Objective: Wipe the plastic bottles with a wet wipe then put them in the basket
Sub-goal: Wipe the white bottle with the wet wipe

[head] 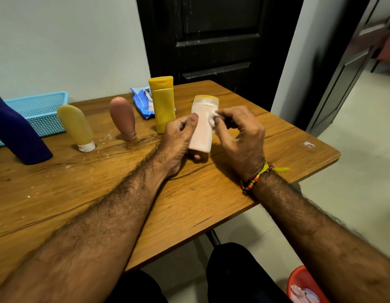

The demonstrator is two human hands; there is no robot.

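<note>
Near the right edge of the desk (211,193), the left hand (178,136) grips the white bottle (201,130) just above the surface. The right hand (240,132) pinches a wet wipe (212,121) against its side. Best to turn the bottle steadily, so that every face gets wiped.

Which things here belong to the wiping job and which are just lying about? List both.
Job: white bottle gripped by left hand; wet wipe pinched by right hand; yellow bottle; pink tube; pale yellow tube; dark blue bottle; blue basket; wipes pack.

Lying about: red bin on floor; dark door.
</note>
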